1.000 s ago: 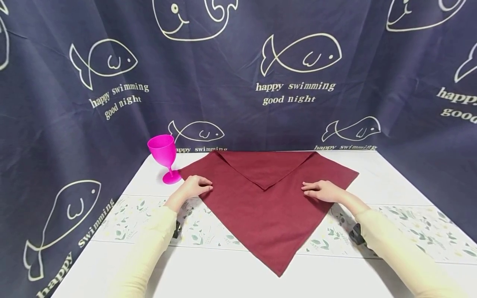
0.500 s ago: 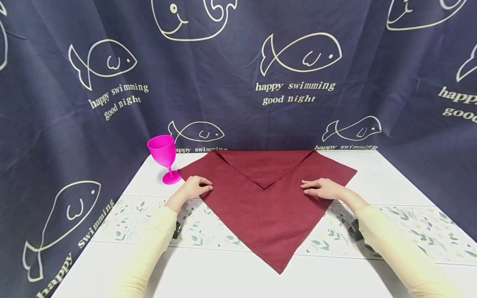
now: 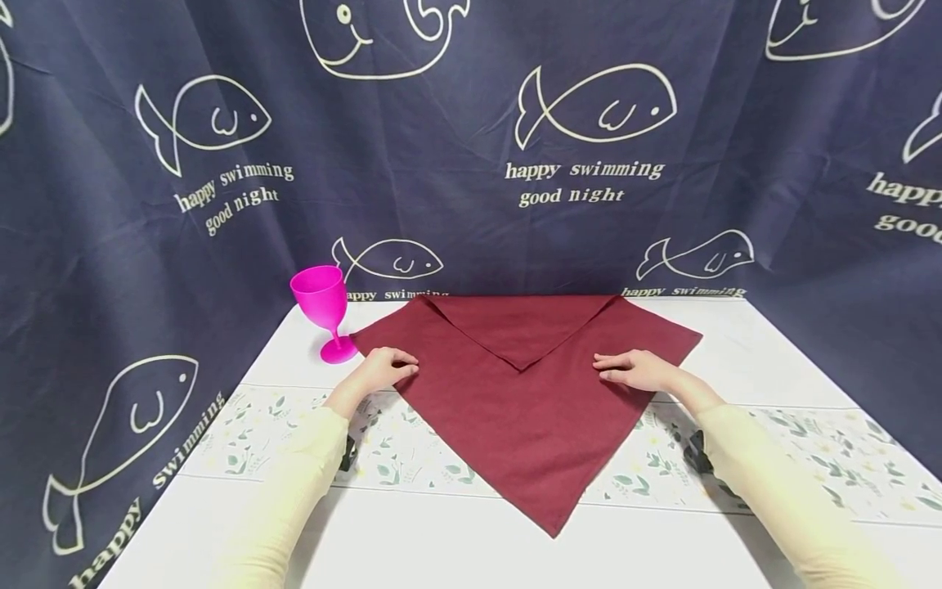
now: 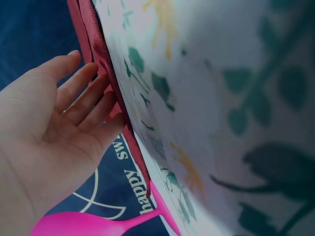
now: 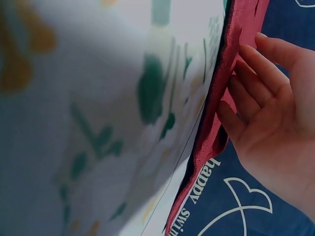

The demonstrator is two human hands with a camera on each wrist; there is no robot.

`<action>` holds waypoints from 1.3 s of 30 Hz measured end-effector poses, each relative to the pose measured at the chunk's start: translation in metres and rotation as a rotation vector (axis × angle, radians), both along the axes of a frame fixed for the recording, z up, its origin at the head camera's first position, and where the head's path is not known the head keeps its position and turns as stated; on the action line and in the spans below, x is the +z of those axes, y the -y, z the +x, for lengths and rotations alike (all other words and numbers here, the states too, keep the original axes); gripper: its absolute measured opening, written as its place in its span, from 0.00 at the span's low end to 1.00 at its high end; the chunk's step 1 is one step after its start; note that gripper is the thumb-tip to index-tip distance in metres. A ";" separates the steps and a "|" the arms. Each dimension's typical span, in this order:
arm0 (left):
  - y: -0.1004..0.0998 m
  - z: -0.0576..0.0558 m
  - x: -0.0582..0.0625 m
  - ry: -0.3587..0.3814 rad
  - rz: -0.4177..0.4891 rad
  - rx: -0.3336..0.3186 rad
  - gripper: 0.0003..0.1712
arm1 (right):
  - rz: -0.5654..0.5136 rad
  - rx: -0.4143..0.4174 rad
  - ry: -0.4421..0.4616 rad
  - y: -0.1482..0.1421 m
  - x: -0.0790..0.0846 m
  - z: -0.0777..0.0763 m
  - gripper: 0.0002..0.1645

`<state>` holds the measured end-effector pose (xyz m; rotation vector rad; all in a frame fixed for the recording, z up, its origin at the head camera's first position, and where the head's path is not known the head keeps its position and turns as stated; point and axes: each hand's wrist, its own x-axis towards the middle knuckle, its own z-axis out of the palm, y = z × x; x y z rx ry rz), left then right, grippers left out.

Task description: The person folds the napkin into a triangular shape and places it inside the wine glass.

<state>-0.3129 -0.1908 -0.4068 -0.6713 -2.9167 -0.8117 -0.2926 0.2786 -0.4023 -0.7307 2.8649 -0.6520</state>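
Observation:
A dark red square cloth (image 3: pixel 508 425) lies on the table with one corner pointing at me. Its far corner is folded over into a flap (image 3: pixel 526 323) whose tip points toward me. My left hand (image 3: pixel 379 370) rests on the cloth's left edge, fingers loosely bent and nothing between them. Across from it, my right hand (image 3: pixel 639 372) touches the cloth's right part with fairly straight fingers. In the left wrist view the fingertips (image 4: pixel 110 91) meet the red fabric; the right wrist view shows the same for the right fingertips (image 5: pixel 236 78).
A bright pink goblet (image 3: pixel 321 303) stands upright at the far left, its foot close to the cloth's left corner. A floral band (image 3: pixel 802 446) crosses the white table (image 3: pixel 412 540). Dark blue curtains (image 3: pixel 456 204) with fish prints hang behind and at both sides.
The cloth has slid slightly away from me, its right corner also a little leftward. My right hand has shifted very slightly left; the left hand has hardly moved.

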 end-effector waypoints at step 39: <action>-0.004 -0.001 0.001 0.049 0.066 -0.089 0.14 | -0.118 -0.041 -0.195 0.012 -0.002 0.003 0.18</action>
